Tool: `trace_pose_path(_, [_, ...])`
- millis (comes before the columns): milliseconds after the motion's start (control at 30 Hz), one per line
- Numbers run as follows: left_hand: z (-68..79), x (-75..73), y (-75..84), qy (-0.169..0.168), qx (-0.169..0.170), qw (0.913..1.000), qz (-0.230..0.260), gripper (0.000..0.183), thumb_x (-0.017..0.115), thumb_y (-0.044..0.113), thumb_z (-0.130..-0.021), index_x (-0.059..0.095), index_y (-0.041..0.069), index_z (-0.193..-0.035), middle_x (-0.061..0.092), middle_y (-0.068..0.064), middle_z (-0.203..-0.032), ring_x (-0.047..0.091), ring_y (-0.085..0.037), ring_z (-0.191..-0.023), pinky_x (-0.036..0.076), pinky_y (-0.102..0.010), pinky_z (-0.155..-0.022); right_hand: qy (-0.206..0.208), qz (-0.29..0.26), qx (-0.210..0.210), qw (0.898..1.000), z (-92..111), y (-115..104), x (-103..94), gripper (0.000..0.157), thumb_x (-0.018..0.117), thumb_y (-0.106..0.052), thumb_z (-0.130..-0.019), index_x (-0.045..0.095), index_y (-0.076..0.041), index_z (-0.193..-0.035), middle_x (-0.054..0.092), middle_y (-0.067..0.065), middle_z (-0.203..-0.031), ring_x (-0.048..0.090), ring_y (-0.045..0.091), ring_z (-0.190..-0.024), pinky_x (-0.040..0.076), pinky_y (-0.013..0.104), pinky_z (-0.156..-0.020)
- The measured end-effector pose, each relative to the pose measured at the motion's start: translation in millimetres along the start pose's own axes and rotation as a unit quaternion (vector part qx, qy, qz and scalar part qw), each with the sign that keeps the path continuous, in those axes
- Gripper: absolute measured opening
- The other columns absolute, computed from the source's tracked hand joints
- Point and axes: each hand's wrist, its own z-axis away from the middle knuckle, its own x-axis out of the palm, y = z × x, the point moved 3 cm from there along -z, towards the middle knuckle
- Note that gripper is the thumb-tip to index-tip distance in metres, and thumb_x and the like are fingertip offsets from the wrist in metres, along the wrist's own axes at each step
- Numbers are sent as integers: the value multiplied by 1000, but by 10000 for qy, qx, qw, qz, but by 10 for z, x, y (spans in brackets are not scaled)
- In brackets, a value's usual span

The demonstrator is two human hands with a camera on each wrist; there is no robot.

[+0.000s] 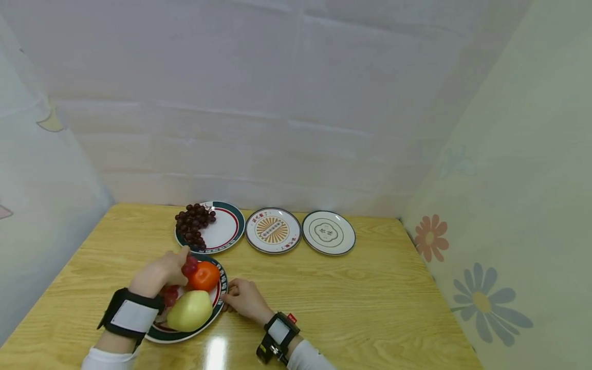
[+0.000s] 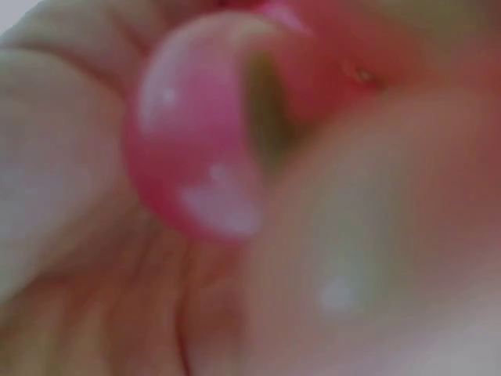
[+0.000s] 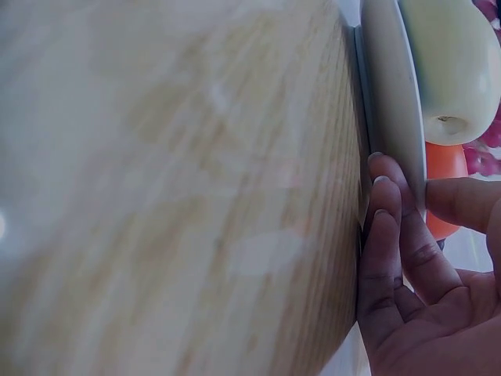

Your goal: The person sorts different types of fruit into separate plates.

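My left hand (image 1: 157, 273) is over the left side of the nearer green-rimmed plate (image 1: 172, 337), fingers curled round a bunch of red grapes (image 1: 190, 266). Close up in the left wrist view, a pinkish-red grape (image 2: 192, 133) lies against the palm. Sharing the plate are a round orange fruit (image 1: 206, 276) and a pale yellow-green pear (image 1: 190, 311). At the plate's right edge, my right hand (image 1: 248, 299) pinches the rim. Its thumb is on top and its fingers (image 3: 381, 258) are beneath, as the right wrist view shows.
Behind stands another green-rimmed plate (image 1: 226, 241) with dark grapes (image 1: 193, 222) on its left part. To its right are a plate with an orange sunburst (image 1: 273, 230) and a white plate with a thin dark rim (image 1: 329, 233). Hanging cloth (image 1: 259, 128) borders the wooden table (image 1: 361, 303).
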Motion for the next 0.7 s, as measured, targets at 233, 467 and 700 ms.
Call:
trace_pose_path(233, [-35,-373,229,803,969,9920,-92,62,67,3,-76,34,-5,-127,36,-42,-118,49,-42,-90,49,-57,-81,-20,-57,29,10000,6,-10,-5,29,62,-17,-87,59,0,-110,71,7,-68,52,4,-48,37,16,-40])
trace_pose_path(467, [-353,-679,458,1552,1406,9778,-76,64,62,8,-84,28,3,-138,32,-38,-120,51,-44,-94,50,-57,-82,-75,-153,87,9998,-17,10,-7,27,63,-17,-87,60,-1,-109,71,5,-68,55,4,-50,39,17,-42])
trace_pose_path(700, [-863,-659,516,1651,1457,9754,-23,61,61,11,-86,30,8,-137,31,-35,-122,55,-42,-85,55,-45,-66,-75,-178,99,9998,-5,27,8,26,63,-18,-86,61,-2,-108,70,4,-66,54,4,-49,39,17,-41])
